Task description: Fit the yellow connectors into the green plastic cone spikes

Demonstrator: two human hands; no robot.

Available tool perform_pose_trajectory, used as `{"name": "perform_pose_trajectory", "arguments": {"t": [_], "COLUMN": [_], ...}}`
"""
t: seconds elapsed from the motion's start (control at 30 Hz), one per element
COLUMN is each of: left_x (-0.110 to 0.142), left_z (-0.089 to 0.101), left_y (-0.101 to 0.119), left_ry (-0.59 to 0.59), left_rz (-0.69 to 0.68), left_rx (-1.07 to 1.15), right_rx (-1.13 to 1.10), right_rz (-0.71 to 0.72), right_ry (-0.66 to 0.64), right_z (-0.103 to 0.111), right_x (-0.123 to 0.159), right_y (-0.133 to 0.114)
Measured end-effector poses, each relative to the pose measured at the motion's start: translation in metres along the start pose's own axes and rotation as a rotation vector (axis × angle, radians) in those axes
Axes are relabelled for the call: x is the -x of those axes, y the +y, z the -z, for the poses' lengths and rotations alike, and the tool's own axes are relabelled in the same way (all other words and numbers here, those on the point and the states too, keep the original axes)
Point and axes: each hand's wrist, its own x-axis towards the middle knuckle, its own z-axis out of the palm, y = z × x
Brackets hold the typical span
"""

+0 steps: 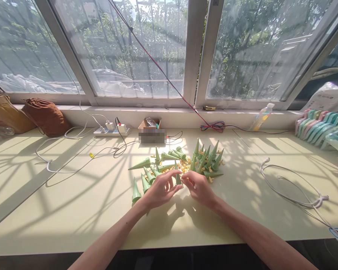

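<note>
Left hand [159, 190]: is pinching a cone [177, 175] between thumb and fingers, the thumb sitting near its wide end; this grip is probably leaving the right side free for the other hand.
Right hand [199, 187]: is holding thumb and fingertips drawn together just beside that cone; I cannot tell whether something small is sitting between them.
Held cone: is pointing its tip up between the hands; whether its base is touching the table [87, 217] I cannot tell.
Left cones [136, 192]: are standing and lying beside and beyond the left wrist, seemingly within easy reach of that side.
Yellow bits [186, 165]: are lying in a loose heap between the groups, just beyond the fingers, likely so that either hand is reaching only a little.
Right cones [202, 161]: are crowding together, several showing yellow pieces at their wide ends; the gap is apparently keeping them apart from the left group.
Back edge: strip [112, 132], box [150, 123] and bottle [261, 118] are sitting near the window, presumably out of the arms' way.
Far right: a pale cable [281, 198] is lying loosely looped, well apart from the hands.
</note>
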Motion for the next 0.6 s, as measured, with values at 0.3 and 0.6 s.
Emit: {"name": "perform_pose_trajectory", "arguments": {"t": [0.3, 0.6], "left_x": [0.0003, 0.0004], "left_z": [-0.0016, -0.0006], "left_y": [-0.0015, -0.0011], "left_ry": [0.009, -0.001], "left_rz": [0.007, 0.012], "left_rx": [-0.019, -0.03], "right_rx": [0.0, -0.007], "right_rz": [0.01, 0.006], "right_ry": [-0.005, -0.014], "right_z": [-0.0016, -0.0016], "right_x": [0.0006, 0.0003], "right_y": [0.0013, 0.0013]}}
